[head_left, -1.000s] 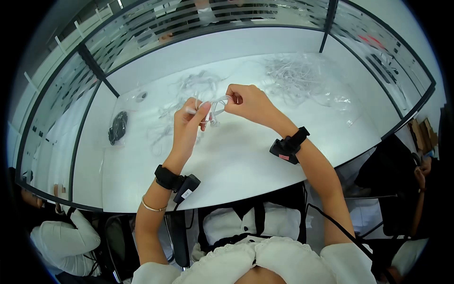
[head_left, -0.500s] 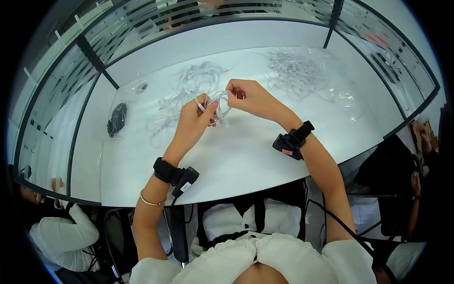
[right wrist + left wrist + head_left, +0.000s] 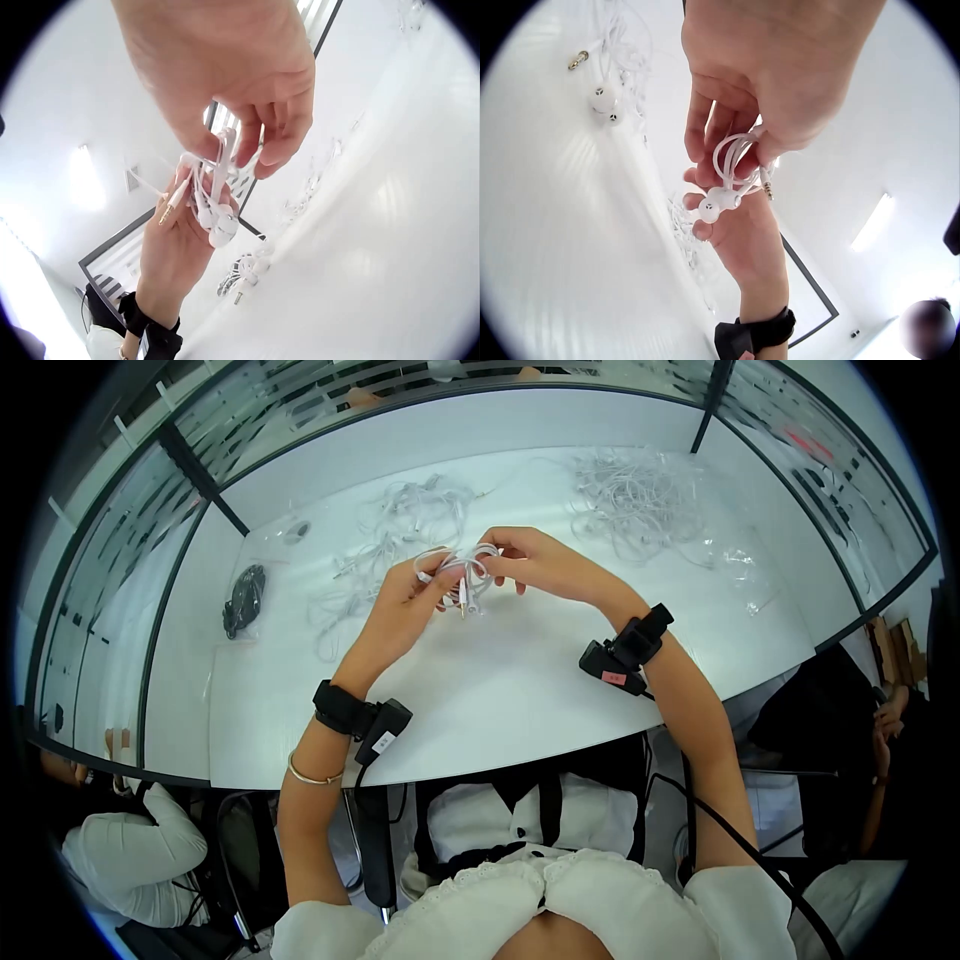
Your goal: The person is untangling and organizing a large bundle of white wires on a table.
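Note:
White wired earphones, their cable looped into a small coil, are held above the desk between both hands. The left hand grips the coil with thumb and fingers. From the other side, the right hand pinches the cable between thumb and fingertips, as the right wrist view shows. Two white earbuds hang together below the fingers, and a gold-tipped plug sticks out beside the left hand's fingers. Some loops are hidden behind the fingers.
Tangled white cables lie in a pile at the back right and another at the back centre-left. A bagged black cable lies at the left. Clear plastic bags are at the right. Partition walls enclose the desk.
The coil is gathered tighter between the hands, with the plug now hanging in front. The right hand's fingers have spread and moved closer to the left hand.

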`<state>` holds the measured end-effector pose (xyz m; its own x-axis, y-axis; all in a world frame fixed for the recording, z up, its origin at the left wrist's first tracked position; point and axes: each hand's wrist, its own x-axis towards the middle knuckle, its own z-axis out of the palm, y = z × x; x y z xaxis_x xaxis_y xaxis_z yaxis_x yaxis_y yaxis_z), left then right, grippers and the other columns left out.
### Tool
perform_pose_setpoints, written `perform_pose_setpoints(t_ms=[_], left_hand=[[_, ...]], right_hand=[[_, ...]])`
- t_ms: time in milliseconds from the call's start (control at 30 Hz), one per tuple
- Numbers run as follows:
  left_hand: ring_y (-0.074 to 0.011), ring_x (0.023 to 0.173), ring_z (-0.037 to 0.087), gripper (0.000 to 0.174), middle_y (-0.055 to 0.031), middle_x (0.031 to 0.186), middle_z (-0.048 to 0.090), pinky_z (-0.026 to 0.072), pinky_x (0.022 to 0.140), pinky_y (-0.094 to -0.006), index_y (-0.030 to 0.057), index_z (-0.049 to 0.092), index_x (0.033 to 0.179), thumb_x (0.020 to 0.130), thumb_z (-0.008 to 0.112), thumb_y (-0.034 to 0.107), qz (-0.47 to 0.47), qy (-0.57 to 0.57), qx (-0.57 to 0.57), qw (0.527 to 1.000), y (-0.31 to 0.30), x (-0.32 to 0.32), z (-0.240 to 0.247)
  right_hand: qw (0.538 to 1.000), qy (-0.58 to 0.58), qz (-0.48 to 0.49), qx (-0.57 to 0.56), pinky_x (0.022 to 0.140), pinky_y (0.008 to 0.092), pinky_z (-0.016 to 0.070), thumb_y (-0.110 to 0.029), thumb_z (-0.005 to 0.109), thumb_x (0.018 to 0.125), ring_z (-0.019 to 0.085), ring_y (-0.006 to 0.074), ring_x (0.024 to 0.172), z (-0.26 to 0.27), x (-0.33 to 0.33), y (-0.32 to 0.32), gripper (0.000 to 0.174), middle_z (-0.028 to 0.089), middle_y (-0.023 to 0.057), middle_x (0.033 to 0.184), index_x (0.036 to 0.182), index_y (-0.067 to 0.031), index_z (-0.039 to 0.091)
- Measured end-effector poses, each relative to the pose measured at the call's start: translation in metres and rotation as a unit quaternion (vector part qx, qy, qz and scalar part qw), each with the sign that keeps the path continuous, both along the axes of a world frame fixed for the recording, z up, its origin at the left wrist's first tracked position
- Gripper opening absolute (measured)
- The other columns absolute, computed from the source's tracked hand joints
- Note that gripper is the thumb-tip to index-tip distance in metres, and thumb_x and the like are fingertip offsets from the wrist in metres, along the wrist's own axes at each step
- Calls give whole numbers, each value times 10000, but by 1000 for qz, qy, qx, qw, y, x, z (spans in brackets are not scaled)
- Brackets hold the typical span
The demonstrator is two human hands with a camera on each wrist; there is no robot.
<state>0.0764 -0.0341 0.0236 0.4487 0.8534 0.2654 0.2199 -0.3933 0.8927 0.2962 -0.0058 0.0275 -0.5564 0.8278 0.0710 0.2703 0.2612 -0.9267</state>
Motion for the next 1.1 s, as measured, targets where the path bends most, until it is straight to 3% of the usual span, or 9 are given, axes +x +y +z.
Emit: perform_pose_setpoints(t_ms=[67,167,400,533,633,733,833,933,1100], left_hand=[[-75,763,539,235,-3,832,596,448,670,-232,3,655,1024,993,529,199,-6,-12,-13,1000,1,0,-2],[-77,774,554,232,-7,850,616,463,681,-237,-1,660,1020,988,536,192,12,-6,-2,1000,-1,2,-4],[-87,778,593,211,-18,868,649,490,685,-242,-16,688,950,953,599,176,38,-45,17,998,8,1,-10],[-87,731,600,208,-18,839,655,495,647,-242,-7,699,935,938,627,188,56,-43,-6,998,14,0,-15],[-84,715,601,207,-20,808,653,500,627,-245,-4,704,934,934,636,192,58,-73,-35,995,18,-5,-14],[-82,723,603,208,-24,812,653,497,618,-234,-4,704,922,937,631,190,64,-103,-44,992,12,-2,-11],[-95,731,617,201,-31,834,661,503,612,-235,-4,698,935,940,625,183,55,-106,-63,991,13,-3,-11],[-117,748,641,195,-43,869,670,517,615,-245,4,684,977,940,625,185,39,-113,-92,989,11,-1,-8],[-158,789,684,210,-69,928,685,543,638,-258,29,651,977,940,629,235,30,-150,-106,982,9,-1,-5]], right_hand=[[999,22,-45,-15,662,258,512,-229,552,922,620,120,821,-4,-2,-4,240,660,49,916,994,-15,632],[997,48,36,-43,684,248,532,-215,558,929,642,123,799,0,5,5,251,674,59,905,1021,-3,655],[997,81,-19,-8,717,245,535,-159,584,921,657,118,781,-2,7,6,255,701,86,895,1096,16,645],[999,32,-20,21,845,264,471,-237,636,902,653,136,903,2,14,3,307,718,79,939,1097,0,634],[999,27,-14,-15,791,251,428,-329,691,838,595,122,856,5,14,0,333,676,36,862,990,-34,675],[998,52,17,-22,812,240,406,-366,705,836,570,112,849,4,17,2,347,654,15,856,989,-53,703],[999,33,9,-24,848,247,410,-383,692,856,567,109,897,6,20,2,376,670,28,900,1039,-56,715],[992,97,53,-63,898,258,416,-378,646,902,569,108,966,3,17,0,391,677,28,972,1109,-52,703],[976,189,39,-102,938,293,437,-322,547,983,576,115,993,6,12,-3,332,663,28,1053,1057,-32,691]])
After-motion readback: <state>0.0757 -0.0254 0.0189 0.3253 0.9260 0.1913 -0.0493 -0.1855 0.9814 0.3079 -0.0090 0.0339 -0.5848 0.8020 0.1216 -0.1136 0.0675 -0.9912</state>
